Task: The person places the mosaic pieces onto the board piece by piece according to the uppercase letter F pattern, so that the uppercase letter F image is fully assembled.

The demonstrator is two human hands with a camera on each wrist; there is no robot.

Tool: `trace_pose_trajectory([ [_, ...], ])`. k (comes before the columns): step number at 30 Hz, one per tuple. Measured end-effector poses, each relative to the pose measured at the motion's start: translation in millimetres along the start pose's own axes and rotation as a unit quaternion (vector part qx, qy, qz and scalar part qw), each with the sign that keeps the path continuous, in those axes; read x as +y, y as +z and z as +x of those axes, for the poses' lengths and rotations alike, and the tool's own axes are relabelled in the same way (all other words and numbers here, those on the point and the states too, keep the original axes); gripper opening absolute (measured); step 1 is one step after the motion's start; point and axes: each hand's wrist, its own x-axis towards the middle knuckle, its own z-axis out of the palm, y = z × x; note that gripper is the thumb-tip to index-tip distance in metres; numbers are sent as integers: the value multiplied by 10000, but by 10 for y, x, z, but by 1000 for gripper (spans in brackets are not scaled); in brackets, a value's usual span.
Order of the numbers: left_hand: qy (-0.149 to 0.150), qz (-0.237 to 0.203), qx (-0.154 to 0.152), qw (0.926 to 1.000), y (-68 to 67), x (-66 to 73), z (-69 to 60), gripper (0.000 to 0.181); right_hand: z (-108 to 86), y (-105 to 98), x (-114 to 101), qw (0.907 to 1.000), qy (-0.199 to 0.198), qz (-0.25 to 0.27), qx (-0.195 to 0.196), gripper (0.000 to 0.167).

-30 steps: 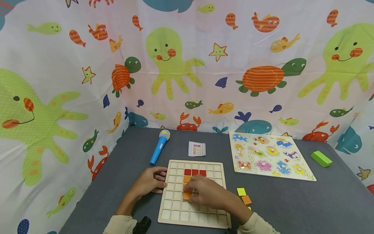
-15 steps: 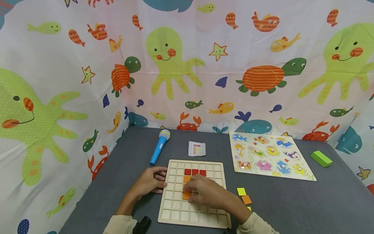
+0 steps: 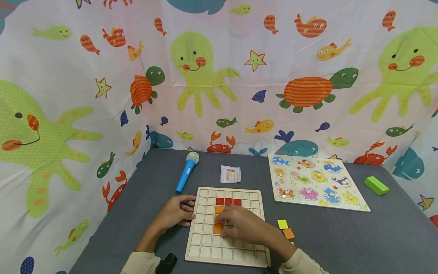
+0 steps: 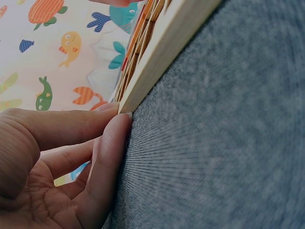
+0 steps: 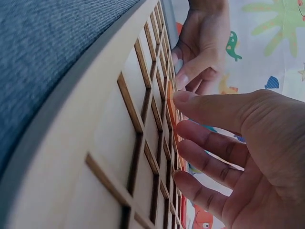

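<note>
A square wooden grid board (image 3: 202, 239) lies on the dark grey table. Three red tiles (image 3: 228, 201) form a row in its upper part, and orange tiles (image 3: 218, 229) run down a column below the left one. My right hand (image 3: 243, 225) is over the board, thumb and fingertips touching around the orange column; it partly hides a middle orange tile. In the right wrist view the thumb (image 5: 217, 107) meets an orange tile. My left hand (image 3: 173, 213) rests its fingertips against the board's left edge, seen close in the left wrist view as a pale wooden edge (image 4: 157, 62).
Loose yellow (image 3: 282, 224) and orange (image 3: 289, 233) tiles lie right of the board, another yellow one partly behind the right forearm. Behind stand a blue toy microphone (image 3: 186, 174), a pattern card (image 3: 230, 174), a sea-animal puzzle (image 3: 316, 180) and a green block (image 3: 376, 185).
</note>
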Motion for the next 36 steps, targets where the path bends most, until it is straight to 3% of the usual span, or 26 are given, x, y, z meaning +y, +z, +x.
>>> trace_pose_trajectory([
  [12,7,-27,-24,10000,-3,-12,11,63,-159,-112,100,9991,204,365,35,28],
  [26,40,-56,-76,9999,-18,-6,-2,63,-632,-313,390,9949,599,685,428,30],
  [36,57,-7,-43,10000,-17,-2,-11,63,-938,-409,573,9948,700,531,515,33],
])
